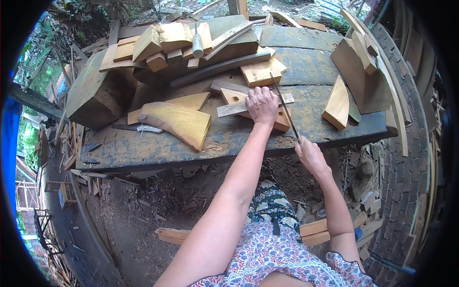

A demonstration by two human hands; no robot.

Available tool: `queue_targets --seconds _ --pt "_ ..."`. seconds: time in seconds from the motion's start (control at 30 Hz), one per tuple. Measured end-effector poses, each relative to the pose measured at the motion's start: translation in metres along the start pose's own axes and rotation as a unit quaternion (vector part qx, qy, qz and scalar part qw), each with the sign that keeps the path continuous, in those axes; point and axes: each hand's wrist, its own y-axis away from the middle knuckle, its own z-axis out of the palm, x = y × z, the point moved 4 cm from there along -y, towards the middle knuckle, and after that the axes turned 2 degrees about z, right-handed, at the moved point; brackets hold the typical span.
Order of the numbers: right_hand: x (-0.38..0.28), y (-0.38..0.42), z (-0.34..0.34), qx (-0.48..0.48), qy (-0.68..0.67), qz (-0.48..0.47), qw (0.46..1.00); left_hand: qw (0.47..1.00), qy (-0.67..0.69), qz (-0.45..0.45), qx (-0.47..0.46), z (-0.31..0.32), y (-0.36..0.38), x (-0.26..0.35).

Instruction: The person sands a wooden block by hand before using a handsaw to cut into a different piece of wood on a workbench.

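Observation:
My left hand (263, 106) is closed over a thin wooden strip (230, 110), pressing it on a wooden block (234, 97) with a round hole in it. Much of the block is covered by the strip and my fingers. Low at the bench's front edge, my right hand (311, 155) grips a long, narrow, dark saw (283, 100), seen nearly edge-on, its handle hidden in my fist. The blade points away from me and crosses the strip close to its right end, just right of my left hand.
The worn workbench (306, 71) carries a curved yellow wood piece (177, 119), a knife (149, 128), a wedge-shaped block (337, 103) and a pile of offcuts (167, 38). A chisel-like tool (197, 45) lies on the pile. Long boards (392, 91) lean at the right.

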Motion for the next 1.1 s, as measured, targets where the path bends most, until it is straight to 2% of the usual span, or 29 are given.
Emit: queue_targets --seconds 0.17,0.4,0.7,0.97,1.1 --pt "-0.002 -0.013 0.005 0.017 0.001 -0.012 1.0 1.0 -0.014 -0.002 -0.003 0.002 0.0 -0.002" --pt "0.0 0.025 -0.001 -0.044 0.017 0.038 0.998 1.0 -0.013 0.0 -0.011 0.003 0.001 -0.001" --pt "-0.005 -0.016 0.002 0.001 0.01 0.001 1.0 1.0 -0.017 -0.004 -0.017 0.0 0.0 0.0" --pt "-0.004 0.029 0.0 -0.031 0.014 0.033 0.999 1.0 -0.012 0.0 -0.011 0.002 0.0 -0.001" --pt "-0.006 0.026 -0.003 -0.041 0.026 0.024 0.999 1.0 -0.014 0.001 -0.009 0.003 0.0 -0.001"
